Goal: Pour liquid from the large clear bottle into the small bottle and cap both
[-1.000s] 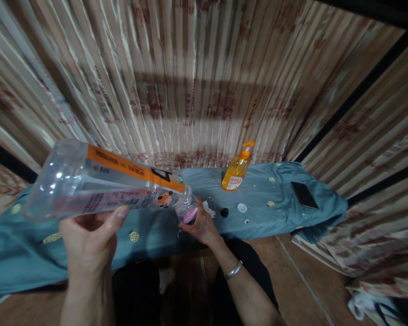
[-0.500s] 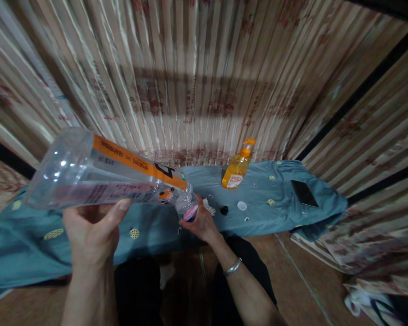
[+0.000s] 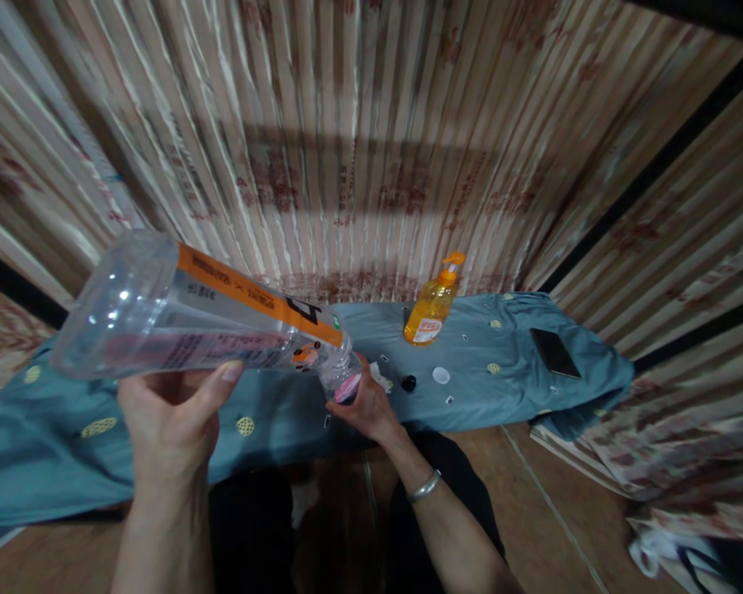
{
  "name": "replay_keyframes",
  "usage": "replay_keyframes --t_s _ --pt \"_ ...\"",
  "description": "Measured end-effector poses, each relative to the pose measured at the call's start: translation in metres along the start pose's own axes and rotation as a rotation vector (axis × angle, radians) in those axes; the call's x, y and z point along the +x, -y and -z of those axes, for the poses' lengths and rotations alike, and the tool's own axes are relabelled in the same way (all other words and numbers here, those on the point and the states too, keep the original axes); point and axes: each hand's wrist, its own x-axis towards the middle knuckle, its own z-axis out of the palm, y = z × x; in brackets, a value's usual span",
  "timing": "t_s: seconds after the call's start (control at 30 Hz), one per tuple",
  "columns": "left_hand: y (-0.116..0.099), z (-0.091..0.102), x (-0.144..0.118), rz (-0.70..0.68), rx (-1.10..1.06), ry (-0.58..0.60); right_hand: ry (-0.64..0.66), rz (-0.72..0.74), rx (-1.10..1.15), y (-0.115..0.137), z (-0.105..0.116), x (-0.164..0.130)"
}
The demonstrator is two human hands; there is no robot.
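A large clear plastic bottle with an orange and white label lies tilted in my left hand, its base up at the left and its neck down at the right. The fingers of that hand wrap its underside, thumb along the side. My right hand is closed around a small clear container with a pink band. The big bottle's neck meets the top of this container; whether liquid flows between them I cannot tell. Near my right hand lie a crumpled white tissue and a small black cap.
Beyond my right hand an orange pump bottle stands on the blue-green cloth. A white disc and a dark phone-like slab lie to its right. Pleated curtains hang behind.
The large bottle and my left hand have shifted very slightly to the right. My right hand and the small container look the same as before.
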Motion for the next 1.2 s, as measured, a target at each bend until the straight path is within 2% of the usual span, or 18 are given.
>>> replay_keyframes --t_s 0.1,0.27,0.33,0.43,0.73,0.97,1.2 --pt "-0.002 -0.002 0.0 0.003 -0.001 0.02 0.003 0.002 -0.004 0.0 0.0 0.001" --pt "-0.004 -0.006 0.001 0.193 0.013 -0.066 0.009 -0.009 -0.005 0.004 0.0 0.0" --pt "-0.004 -0.007 0.0 0.224 0.009 -0.101 0.004 0.0 -0.004 0.005 0.001 0.0" --pt "-0.003 -0.008 -0.003 0.191 -0.027 -0.125 0.006 0.017 0.009 0.005 0.003 -0.002" --pt "0.007 0.006 -0.006 0.123 -0.053 -0.104 0.001 0.018 -0.006 0.0 0.004 -0.002" --pt "0.004 0.002 -0.006 0.09 0.023 -0.087 0.001 0.018 -0.012 0.001 0.005 -0.001" --pt "0.003 -0.005 -0.004 0.07 -0.001 -0.115 0.008 0.009 -0.001 0.003 0.009 -0.002"
